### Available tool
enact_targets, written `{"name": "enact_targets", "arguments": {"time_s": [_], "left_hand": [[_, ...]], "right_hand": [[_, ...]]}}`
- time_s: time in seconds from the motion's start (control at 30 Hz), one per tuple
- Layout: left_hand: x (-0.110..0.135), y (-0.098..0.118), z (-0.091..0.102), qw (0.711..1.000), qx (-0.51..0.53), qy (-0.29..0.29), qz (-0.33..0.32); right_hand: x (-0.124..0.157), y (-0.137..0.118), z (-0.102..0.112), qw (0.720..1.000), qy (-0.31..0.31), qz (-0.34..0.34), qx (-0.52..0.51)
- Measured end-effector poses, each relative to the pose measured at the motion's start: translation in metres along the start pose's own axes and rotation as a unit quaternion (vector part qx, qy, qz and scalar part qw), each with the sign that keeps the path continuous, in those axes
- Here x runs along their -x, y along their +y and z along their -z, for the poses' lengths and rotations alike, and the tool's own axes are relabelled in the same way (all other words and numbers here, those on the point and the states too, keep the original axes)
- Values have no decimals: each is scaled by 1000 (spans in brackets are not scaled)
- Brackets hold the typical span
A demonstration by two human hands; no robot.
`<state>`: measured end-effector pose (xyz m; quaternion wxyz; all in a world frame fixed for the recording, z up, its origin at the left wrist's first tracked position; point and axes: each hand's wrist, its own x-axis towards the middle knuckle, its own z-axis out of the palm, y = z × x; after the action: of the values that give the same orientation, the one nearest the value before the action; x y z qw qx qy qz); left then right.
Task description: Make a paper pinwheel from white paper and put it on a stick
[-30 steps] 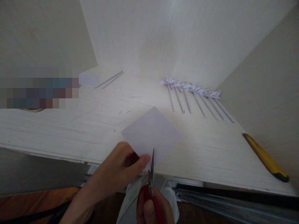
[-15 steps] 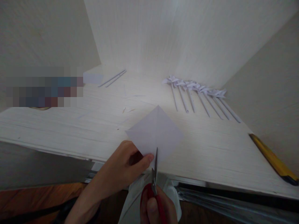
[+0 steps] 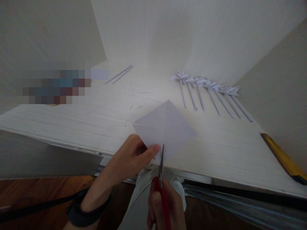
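Observation:
A creased square sheet of paper [image 3: 165, 123] is turned like a diamond above the front edge of the white surface. My left hand [image 3: 137, 155] pinches its lower left side, thumb on top and the other fingers hidden underneath. Red-handled scissors [image 3: 164, 201] are in my right hand [image 3: 168, 204], fingers wrapped round the handles. Their blades point away from me at the paper's near corner, one blade lying over the sheet along its centre crease. The blades look nearly closed; how far the cut runs I cannot make out.
Several paper pinwheels on rolled paper sticks [image 3: 208, 84] lie in a row at the back right. Two loose paper sticks [image 3: 119, 74] and thin paper scraps [image 3: 141, 93] lie at the back left. A yellow cutter knife [image 3: 283, 156] rests by the right wall. Blurred-out items [image 3: 57, 88] stand at left.
The scissor blades have come closer together at the paper's near corner. My view has shifted a little, so everything sits slightly higher and to the right.

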<state>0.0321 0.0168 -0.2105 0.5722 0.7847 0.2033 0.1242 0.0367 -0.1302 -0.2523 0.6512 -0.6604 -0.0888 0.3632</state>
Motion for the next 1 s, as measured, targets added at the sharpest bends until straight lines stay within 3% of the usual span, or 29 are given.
{"name": "enact_targets", "arguments": {"time_s": [0.23,0.53,0.73,1.0], "left_hand": [[-1,-3,1,999,11,-24,-24],[1,-2,0,999,10,-11,-31],[0,-1,3,997,-37,-55,-51],[0,-2,3,997,-18,-57,-51]], "right_hand": [[2,-7,5,999,-36,-2,3],[3,-5,3,999,-53,3,9],[1,-4,2,998,-64,21,16],[2,-3,5,996,-79,21,39]]}}
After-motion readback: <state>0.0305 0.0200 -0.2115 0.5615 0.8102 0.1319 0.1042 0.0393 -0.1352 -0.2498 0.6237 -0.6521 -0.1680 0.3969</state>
